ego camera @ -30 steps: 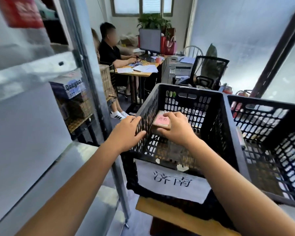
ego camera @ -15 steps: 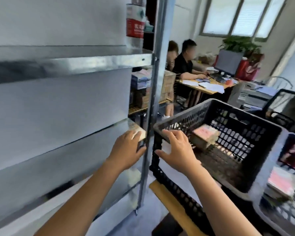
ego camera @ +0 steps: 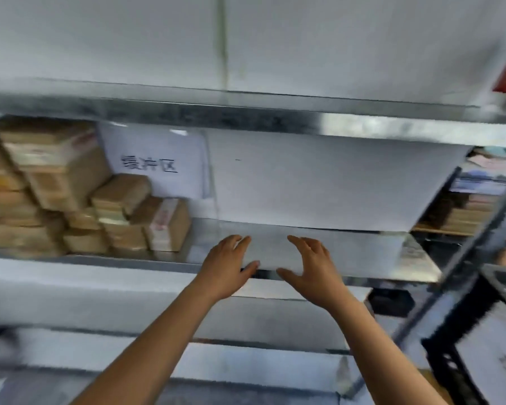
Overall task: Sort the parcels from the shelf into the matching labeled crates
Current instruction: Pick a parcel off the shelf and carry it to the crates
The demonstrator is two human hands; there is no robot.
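White wall, soft even light
A paper sign (ego camera: 155, 165) hangs on the white wall (ego camera: 319, 182) — its characters blurred; at far right, perhaps another rack (ego camera: 438, 228) — holding stacked boxes (ego camera: 465, 209).

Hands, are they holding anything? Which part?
Nothing is held. The left hand and right hand are both open and empty by the shelf; the parcels sit untouched further left.

Forearms bare; left hand (ego camera: 227, 266), right hand (ego camera: 313, 270) bare too.
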